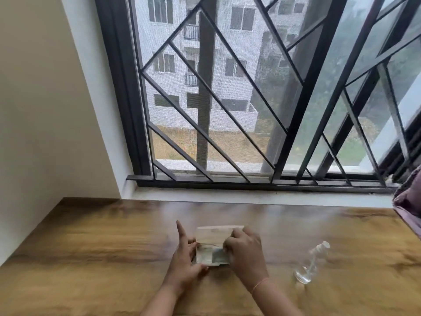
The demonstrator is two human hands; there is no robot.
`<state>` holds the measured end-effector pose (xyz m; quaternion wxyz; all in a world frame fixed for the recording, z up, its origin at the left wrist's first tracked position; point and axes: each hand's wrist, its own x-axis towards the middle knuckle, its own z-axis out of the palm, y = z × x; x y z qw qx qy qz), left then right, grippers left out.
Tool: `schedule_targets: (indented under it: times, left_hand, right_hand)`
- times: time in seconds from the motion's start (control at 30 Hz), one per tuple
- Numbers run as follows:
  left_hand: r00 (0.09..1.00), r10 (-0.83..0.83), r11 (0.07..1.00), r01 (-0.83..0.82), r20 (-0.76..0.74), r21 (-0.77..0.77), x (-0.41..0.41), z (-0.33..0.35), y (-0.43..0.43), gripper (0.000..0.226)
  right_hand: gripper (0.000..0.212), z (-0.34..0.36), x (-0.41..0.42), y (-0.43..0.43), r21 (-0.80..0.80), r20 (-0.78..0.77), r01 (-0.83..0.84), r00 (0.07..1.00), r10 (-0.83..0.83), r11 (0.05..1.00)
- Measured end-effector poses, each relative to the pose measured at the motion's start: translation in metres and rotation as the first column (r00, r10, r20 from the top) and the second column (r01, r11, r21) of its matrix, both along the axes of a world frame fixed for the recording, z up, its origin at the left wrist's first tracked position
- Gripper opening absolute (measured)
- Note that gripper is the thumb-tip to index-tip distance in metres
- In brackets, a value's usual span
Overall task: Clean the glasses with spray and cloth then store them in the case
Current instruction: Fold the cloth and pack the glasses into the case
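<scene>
A pale beige glasses case [215,233] lies on the wooden table [91,247] with its lid raised toward the window. My left hand [184,258] grips the case's left end, thumb along the front edge and index finger pointing up. My right hand [245,249] has its fingers curled at the case's right side, reaching into the open tray. Something grey-green [217,256] lies inside, too blurred to tell whether it is the cloth or the glasses. A clear spray bottle [311,263] with a white top stands to the right, apart from both hands.
A barred window [227,99] with a white sill [250,197] runs along the table's far edge. A cream wall [45,110] closes the left side. Purple fabric [410,201] hangs at the right edge.
</scene>
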<state>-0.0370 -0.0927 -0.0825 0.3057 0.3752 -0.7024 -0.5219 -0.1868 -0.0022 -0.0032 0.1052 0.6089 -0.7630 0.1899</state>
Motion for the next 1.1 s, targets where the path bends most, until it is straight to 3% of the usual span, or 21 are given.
schedule_targets:
  times: [0.2,0.37,0.57,0.7,0.77,0.93,1.1]
  left_hand:
    - [1.0,0.007,1.0,-0.007,-0.024,0.005,0.0,0.002,0.0,0.132]
    - [0.999,0.008,1.0,-0.008,-0.04,0.009,0.0,0.003,-0.001,0.131]
    - [0.998,0.008,0.999,-0.005,-0.057,0.045,0.0,0.004,0.001,0.13]
    - [0.999,0.003,0.999,-0.002,-0.035,0.046,-0.001,0.002,0.0,0.133]
    - [1.0,0.008,0.999,-0.007,-0.027,0.043,0.0,0.002,0.001,0.132]
    - [1.0,0.012,0.999,-0.012,-0.01,0.046,0.0,0.002,0.0,0.134]
    - [1.0,0.02,0.999,-0.02,0.001,0.039,-0.001,0.003,0.001,0.135]
  right_hand:
    - [0.024,-0.007,-0.003,-0.02,-0.025,-0.074,0.051,0.996,-0.053,0.998]
    - [0.008,-0.024,-0.002,-0.022,-0.164,-0.146,0.08,0.984,-0.105,0.983]
    - [0.031,-0.026,0.003,-0.025,-0.236,-0.168,0.133,0.97,-0.175,0.963]
    - [0.025,-0.024,0.002,-0.027,-0.237,-0.17,0.16,0.964,-0.203,0.958]
    - [0.013,-0.023,0.0,-0.025,-0.248,-0.162,0.142,0.969,-0.185,0.958]
    - [0.02,-0.022,-0.01,-0.019,-0.38,-0.052,0.072,0.994,-0.099,0.922]
    - [0.032,-0.012,-0.02,-0.019,-0.225,-0.068,-0.058,0.997,0.044,0.973]
